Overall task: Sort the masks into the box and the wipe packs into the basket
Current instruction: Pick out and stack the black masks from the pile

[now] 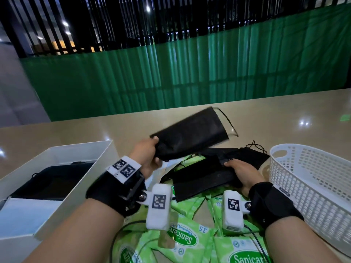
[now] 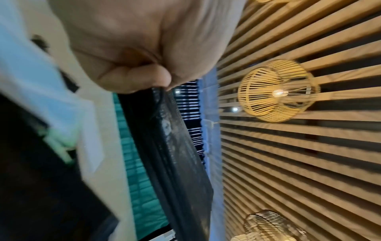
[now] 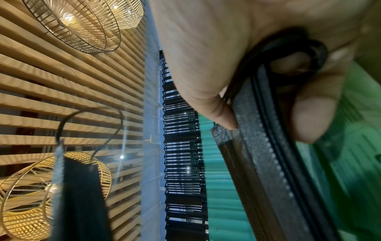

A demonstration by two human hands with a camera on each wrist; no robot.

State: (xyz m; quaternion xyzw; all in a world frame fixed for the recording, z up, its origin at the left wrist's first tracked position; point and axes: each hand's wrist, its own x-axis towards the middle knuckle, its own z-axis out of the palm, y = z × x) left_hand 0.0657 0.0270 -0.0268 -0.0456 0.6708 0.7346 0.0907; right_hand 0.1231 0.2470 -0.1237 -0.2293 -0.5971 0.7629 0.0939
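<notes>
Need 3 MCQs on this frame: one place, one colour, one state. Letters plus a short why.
1. The white basket stands: A) at the person's right B) at their left C) inside the box
2. The wipe packs are: A) blue B) green C) red
3. The left hand: A) lies flat on the table B) grips a black mask held up C) hangs idle

Key: 1 A, the basket is at the right edge and the white box opposite; 2 B, green wrappers; 3 B, its fingers curl round the mask's end above the pile.
</notes>
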